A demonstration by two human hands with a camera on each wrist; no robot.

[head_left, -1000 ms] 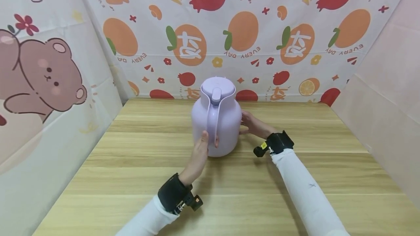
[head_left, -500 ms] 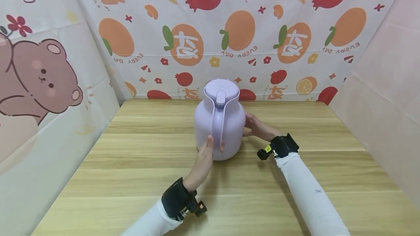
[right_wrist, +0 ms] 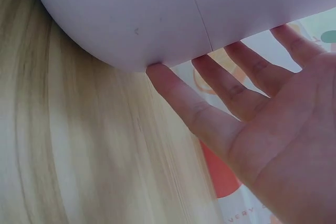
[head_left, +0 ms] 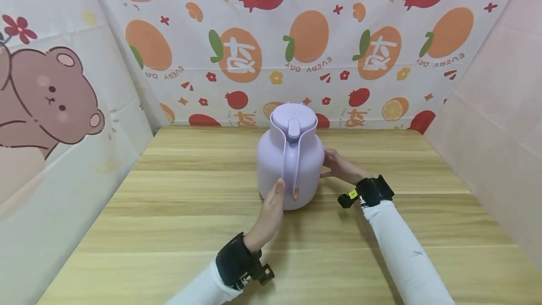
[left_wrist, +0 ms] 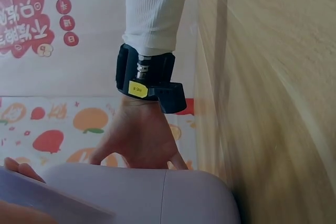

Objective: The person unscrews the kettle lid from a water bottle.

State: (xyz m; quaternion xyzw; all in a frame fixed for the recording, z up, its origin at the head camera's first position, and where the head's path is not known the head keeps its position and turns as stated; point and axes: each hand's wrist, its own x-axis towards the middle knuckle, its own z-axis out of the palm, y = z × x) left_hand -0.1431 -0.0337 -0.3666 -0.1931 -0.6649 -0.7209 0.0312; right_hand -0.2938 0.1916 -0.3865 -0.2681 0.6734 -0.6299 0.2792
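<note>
Jug (head_left: 292, 154), lavender, lidded, stands upright on the worktop (head_left: 190, 201) between left hand (head_left: 271, 215) and right hand (head_left: 342, 166). Left hand grips the handle (head_left: 290, 168); right hand's fingers (right_wrist: 182, 100) extend, tips touching the jug's side. Fruit-print cloth (head_left: 275, 53) hangs beyond both hands.

Wood-grain table (head_left: 169, 229), lilac jug (head_left: 290, 159) upright on it

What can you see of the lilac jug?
The lilac jug looks plastic, with a smooth rounded body, a thin seam, a lid in place, a lever and a handle facing the person. It is upright, with roughly the middle of the table beneath; whether its base fully rests there is unclear. The left hand grips the handle's lower part; the right hand touches the body's right side with its fingers.
</note>
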